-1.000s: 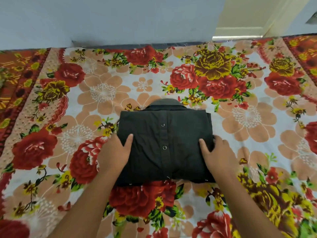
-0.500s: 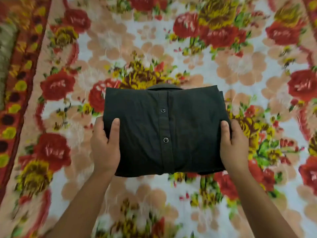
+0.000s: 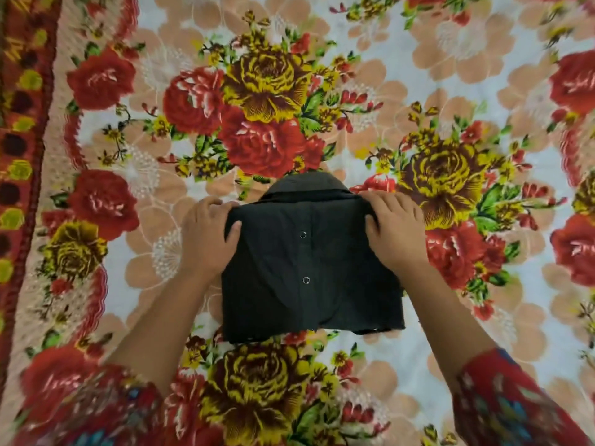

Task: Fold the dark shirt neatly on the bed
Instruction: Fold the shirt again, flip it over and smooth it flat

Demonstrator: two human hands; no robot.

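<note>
Gripping: both upper corners of the folded dark shirt (image 3: 309,272).
Left hand (image 3: 206,239): thumb on top, fingers curled round edge.
Right hand (image 3: 396,233): same pinch.
Bed (image 3: 450,59): floral sheet.

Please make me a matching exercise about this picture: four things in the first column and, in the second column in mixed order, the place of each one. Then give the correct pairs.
Column 1
1. left hand
2. right hand
3. collar
4. snap buttons

Column 2
a. in a line down the middle of the dark shirt
b. holds the shirt's right side, near the top
c. at the shirt's far end, away from the person
d. holds the shirt's left side, near the top

Pairs: 1-d, 2-b, 3-c, 4-a
</note>
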